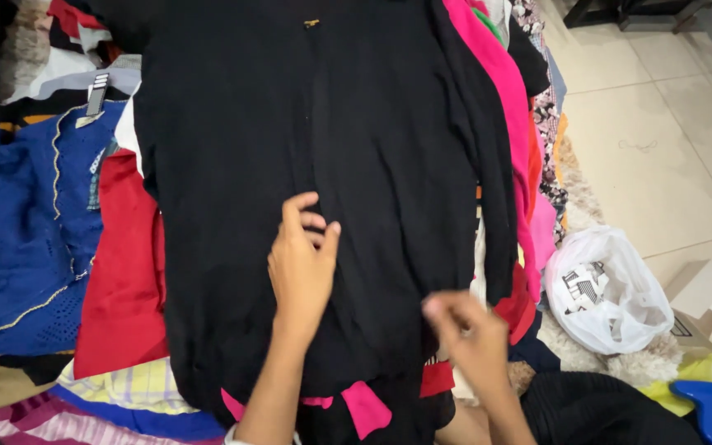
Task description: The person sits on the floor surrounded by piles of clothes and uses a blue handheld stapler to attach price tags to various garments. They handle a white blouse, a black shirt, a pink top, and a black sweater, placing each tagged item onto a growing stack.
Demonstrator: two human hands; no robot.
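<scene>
Black knit fabric fills the middle of the view: a black garment (323,165) lies spread flat over a heap of other clothes, and you are working on its lower half. To do this smoothing well, keep your left hand (302,268) flat and pressing as an anchor near the centre line, and draw the cloth away from it with the other hand so wrinkles run out toward the hem rather than bunching under your palm. Your left hand lies mostly open on the black cloth, fingers loosely curled, touching it without gripping. Your right hand (467,330) sits at the garment's lower right edge, fingers drawn together as if pinching the fabric; it is blurred, so I cannot tell whether it truly has hold of the cloth. Mind what is underneath: a pink garment (504,107) shows along the right side and a red garment (125,272) along the left, with a blue knit top (18,239) further left, and any of these could drag along. A white plastic bag (607,288) rests on the tiled floor (661,148) to your right, well apart.
</scene>
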